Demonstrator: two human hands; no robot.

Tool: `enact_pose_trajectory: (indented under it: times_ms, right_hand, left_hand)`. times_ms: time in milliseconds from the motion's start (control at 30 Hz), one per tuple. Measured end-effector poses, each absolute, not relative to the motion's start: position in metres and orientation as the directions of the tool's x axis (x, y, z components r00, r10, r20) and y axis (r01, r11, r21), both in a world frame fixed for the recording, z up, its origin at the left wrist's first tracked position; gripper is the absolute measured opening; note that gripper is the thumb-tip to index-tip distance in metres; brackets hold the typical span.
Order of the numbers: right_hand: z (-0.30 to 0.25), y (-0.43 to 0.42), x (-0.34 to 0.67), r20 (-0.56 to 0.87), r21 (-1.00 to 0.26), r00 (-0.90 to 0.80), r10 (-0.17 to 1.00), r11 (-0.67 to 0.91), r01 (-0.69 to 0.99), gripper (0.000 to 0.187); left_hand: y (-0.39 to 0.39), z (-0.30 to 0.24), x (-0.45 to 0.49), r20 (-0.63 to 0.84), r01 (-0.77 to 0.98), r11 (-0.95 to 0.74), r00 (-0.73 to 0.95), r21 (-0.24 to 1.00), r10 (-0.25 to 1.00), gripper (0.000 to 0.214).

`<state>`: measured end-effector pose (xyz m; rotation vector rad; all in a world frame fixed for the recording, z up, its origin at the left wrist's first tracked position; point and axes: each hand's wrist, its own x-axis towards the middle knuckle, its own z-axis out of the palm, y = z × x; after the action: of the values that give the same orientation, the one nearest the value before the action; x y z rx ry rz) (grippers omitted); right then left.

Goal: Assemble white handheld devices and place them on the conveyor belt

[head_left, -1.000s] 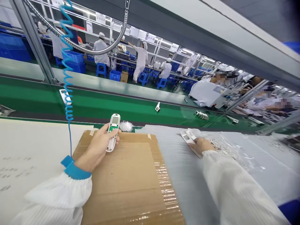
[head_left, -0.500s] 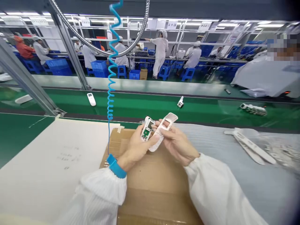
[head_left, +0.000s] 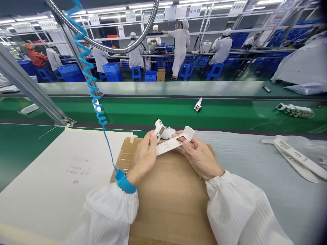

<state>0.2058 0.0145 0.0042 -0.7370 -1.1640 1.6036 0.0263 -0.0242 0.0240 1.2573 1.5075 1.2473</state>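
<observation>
The body (head_left: 159,128) is pinched in the left hand (head_left: 144,156), the cover (head_left: 167,147) in the right hand (head_left: 201,157), above the near carton (head_left: 173,197). Matching of the 2 parts seems in hand; careful edge alignment appears called for next.

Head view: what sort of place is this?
Most likely a factory assembly line: people in white beyond, a green belt with white parts on it, and a coiled cord running to a wristband.

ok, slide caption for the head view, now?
Left hand grips a white device body, right hand a white cover, above taped cardboard.
</observation>
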Motion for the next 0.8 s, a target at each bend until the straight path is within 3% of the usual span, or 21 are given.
enact_pose_trajectory:
  times_ms: [67,133,400,500,633,800]
  right_hand:
    - [0.003,0.014,0.203,0.049,-0.937,-0.308,0.950,-0.064,-0.344,0.039]
    - [0.001,0.014,0.201,0.041,-0.936,-0.305,0.951,-0.070,-0.344,0.041]
    - [-0.002,0.012,0.197,0.057,-0.937,-0.271,0.961,-0.042,-0.346,0.047]
    - [0.009,0.009,0.193,-0.014,-0.888,-0.243,0.970,-0.124,-0.444,0.045]
    - [0.018,0.007,0.192,-0.149,-0.753,-0.258,0.955,-0.278,-0.596,0.050]
    - [0.008,0.011,0.204,-0.226,-0.742,-0.241,0.944,-0.327,-0.585,0.040]
  left_hand:
    - [-0.027,0.024,0.029,0.187,0.329,-0.125,-0.162,0.936,0.969,0.039]
    - [-0.031,0.024,0.033,0.244,0.410,-0.186,-0.094,0.893,0.965,0.039]
    - [-0.036,0.022,0.041,0.269,0.491,-0.233,-0.001,0.839,0.963,0.037]
    - [-0.038,0.023,0.046,0.294,0.633,-0.293,0.107,0.716,0.950,0.043]
    - [-0.042,0.022,0.055,0.174,0.819,-0.278,0.219,0.502,0.960,0.052]
    - [-0.047,0.016,0.064,0.157,0.847,-0.389,0.356,0.363,0.921,0.055]
